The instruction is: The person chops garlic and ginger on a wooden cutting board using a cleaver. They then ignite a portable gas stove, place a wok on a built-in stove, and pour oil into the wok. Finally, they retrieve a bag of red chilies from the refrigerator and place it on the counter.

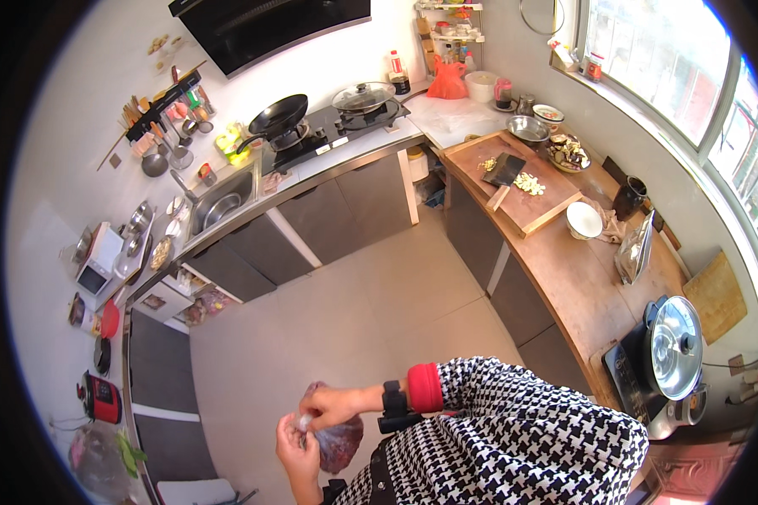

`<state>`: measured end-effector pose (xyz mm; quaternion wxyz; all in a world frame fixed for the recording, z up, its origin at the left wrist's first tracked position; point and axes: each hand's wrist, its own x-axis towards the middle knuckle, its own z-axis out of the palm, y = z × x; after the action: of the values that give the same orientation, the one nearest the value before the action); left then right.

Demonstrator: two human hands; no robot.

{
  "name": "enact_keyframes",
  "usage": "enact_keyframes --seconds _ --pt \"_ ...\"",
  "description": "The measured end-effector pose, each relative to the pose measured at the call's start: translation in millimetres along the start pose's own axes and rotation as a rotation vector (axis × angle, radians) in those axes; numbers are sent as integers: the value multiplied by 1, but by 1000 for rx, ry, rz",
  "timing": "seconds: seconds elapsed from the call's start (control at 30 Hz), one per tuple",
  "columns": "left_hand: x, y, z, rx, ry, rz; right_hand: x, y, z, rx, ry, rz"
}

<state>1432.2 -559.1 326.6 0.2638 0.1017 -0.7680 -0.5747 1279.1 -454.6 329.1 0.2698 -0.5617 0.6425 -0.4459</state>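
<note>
A clear plastic bag (342,445) with dark red contents hangs in front of my body, above the tiled floor. What exactly fills it I cannot make out. My left hand (298,445) pinches the twisted neck of the bag from the left. Over the same neck, my right hand (328,407) grips with bent fingers, partly covering the bag's top. A black wristband (394,401) and a red cuff (424,387) are on my right arm.
A wooden cutting board (543,205) holds a cleaver (504,173) and chopped pale pieces. Beyond are a gas stove with a tilted wok (279,117) and a sink (224,205). A lidded pot (674,347) stands on the right counter; a white seat (196,492) is low on the left.
</note>
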Motion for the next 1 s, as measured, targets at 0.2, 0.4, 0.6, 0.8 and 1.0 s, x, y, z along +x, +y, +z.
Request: enact_keyframes --seconds 0.2,0.4,0.6,0.8,1.0 --pt "72 -38 -4 -326 -171 -11 23 14 -38 -68 118 22" --pt "165 -52 18 -363 -484 22 32 4 -86 -126 397 97" --pt "250 -43 97 -317 -621 188 15 21 -167 -411 655 -14" --pt "302 -7 199 -229 -562 240 -24 40 -263 -496 825 -6" --pt "345 8 263 -277 -649 173 -55 75 -327 -205 889 111"
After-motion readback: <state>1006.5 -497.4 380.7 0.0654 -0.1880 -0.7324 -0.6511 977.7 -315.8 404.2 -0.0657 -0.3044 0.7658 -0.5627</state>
